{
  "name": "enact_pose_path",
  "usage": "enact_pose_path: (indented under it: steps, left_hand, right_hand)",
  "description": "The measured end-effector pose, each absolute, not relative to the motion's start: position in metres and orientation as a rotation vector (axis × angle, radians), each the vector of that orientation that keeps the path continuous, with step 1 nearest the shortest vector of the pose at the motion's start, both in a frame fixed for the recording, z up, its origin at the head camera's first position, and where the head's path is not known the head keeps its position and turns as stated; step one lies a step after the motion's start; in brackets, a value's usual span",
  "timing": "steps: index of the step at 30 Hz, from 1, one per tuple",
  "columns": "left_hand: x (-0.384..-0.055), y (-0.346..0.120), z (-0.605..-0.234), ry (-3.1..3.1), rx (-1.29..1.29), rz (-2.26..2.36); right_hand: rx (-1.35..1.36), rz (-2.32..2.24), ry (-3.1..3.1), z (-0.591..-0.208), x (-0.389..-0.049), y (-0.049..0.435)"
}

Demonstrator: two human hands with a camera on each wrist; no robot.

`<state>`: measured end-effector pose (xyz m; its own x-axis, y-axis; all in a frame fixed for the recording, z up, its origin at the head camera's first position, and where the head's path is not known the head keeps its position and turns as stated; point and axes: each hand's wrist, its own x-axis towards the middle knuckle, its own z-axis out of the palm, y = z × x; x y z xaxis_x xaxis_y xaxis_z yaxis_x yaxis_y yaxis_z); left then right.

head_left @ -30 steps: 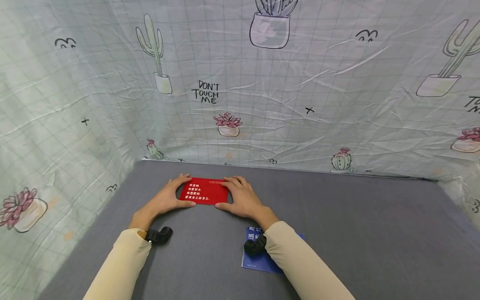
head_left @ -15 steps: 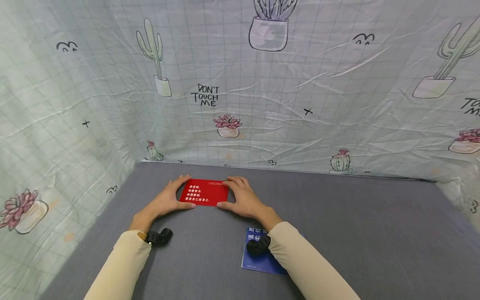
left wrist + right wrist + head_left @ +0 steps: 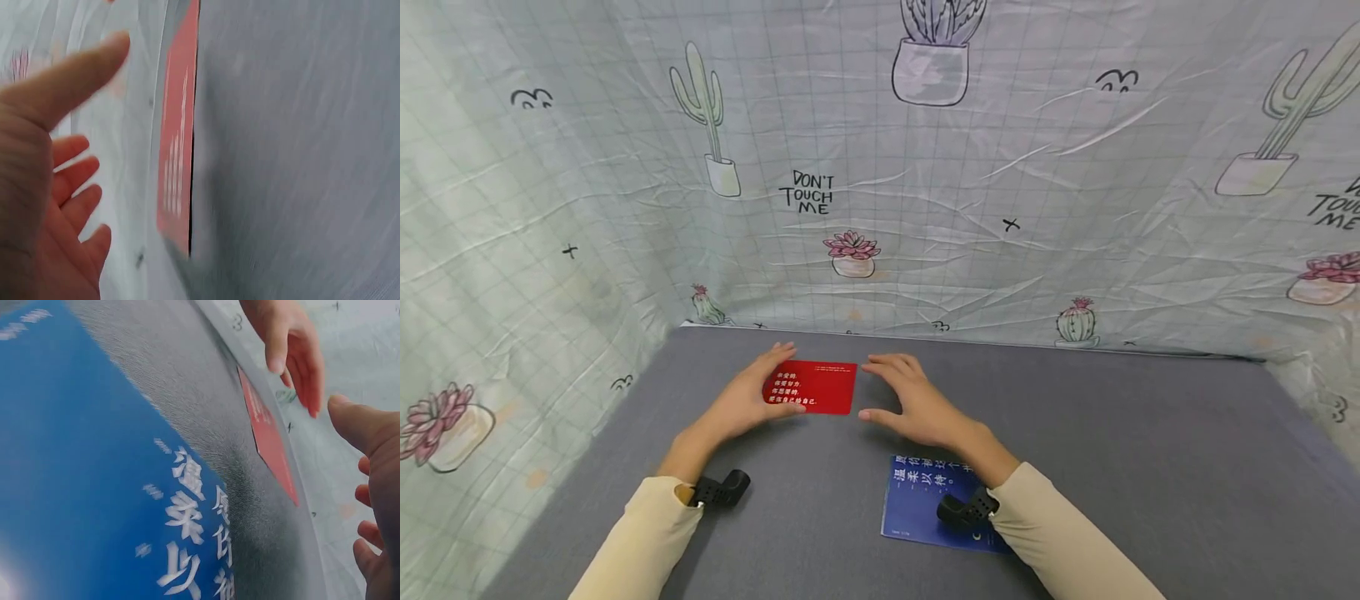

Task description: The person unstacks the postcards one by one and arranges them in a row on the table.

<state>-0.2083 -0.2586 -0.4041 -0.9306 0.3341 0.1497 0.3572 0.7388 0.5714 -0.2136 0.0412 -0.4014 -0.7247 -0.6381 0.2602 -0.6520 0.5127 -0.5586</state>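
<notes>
A red card [image 3: 823, 387] with white Chinese characters lies flat on the grey table near its back edge. My left hand [image 3: 747, 398] hovers over the card's left end, thumb and fingers spread; the left wrist view shows this hand [image 3: 47, 162] apart from the card [image 3: 178, 144]. To the right of the card is my right hand [image 3: 921, 404], also spread, with a gap between its fingertips and the card's edge. A larger blue card or booklet [image 3: 910, 512] with white characters lies under my right wrist, its right part hidden by the sleeve.
Grey cloth covers the table [image 3: 1112, 450], which extends to the right. A hanging sheet [image 3: 955, 167] printed with cacti encloses the back and sides. Each wrist wears a black camera mount, the left one [image 3: 722, 489] and the right one [image 3: 967, 507].
Both hands had been at the red card's two ends. My right hand has let go and moved right; my left hand has come off the edge and shifted slightly right over the card.
</notes>
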Motion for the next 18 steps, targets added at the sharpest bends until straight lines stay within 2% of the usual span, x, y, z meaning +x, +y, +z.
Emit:
enact_pose_path:
  steps: [8,18]
  left_hand:
    - [-0.171,-0.215,-0.391,-2.876,-0.517,-1.115]
    - [-0.139,-0.183,-0.386,-2.823,-0.688,-1.294]
  right_hand:
    - [1.258,1.004,-2.677,-0.394,-0.184,0.064]
    - [1.310,0.997,-2.673,-0.390,-0.147,0.096]
